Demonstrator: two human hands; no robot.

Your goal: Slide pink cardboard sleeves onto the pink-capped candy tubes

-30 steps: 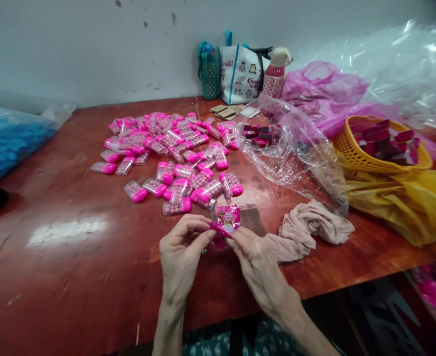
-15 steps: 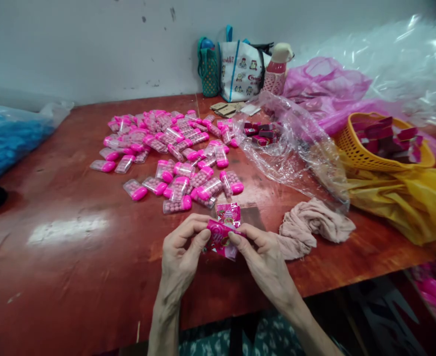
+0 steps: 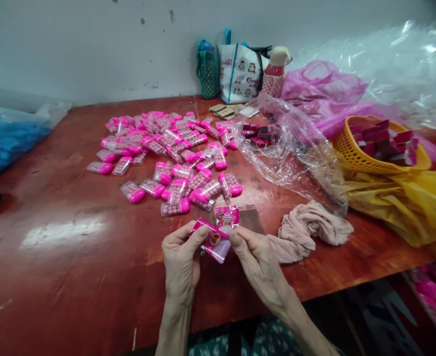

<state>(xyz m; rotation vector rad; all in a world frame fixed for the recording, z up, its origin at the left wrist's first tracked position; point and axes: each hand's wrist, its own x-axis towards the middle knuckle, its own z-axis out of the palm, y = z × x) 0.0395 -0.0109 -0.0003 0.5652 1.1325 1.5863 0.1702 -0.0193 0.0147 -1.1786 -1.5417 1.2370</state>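
Observation:
A shiny pink printed wrapper (image 3: 215, 240) is held between my two hands above the front of the red-brown table (image 3: 92, 277). My left hand (image 3: 183, 252) pinches its left part between thumb and fingers. At its upper right edge, the fingertips of my right hand (image 3: 257, 257) are closed on it. Just behind lies another pink printed wrapper (image 3: 227, 216) on the table. Beyond it spread many clear containers with pink caps and pink balls (image 3: 175, 206), heaped toward the back.
A crumpled beige cloth (image 3: 314, 225) lies right of my hands. Farther right are clear plastic film (image 3: 295, 163), a yellow basket (image 3: 351, 148) of dark red pieces and a yellow bag (image 3: 399, 202). A bag of blue items (image 3: 10, 138) sits left; a white bag (image 3: 240, 74) stands behind.
The held wrapper has turned and shifted slightly left, showing more of its face. My right fingers have moved to its upper right edge. The view has shifted slightly.

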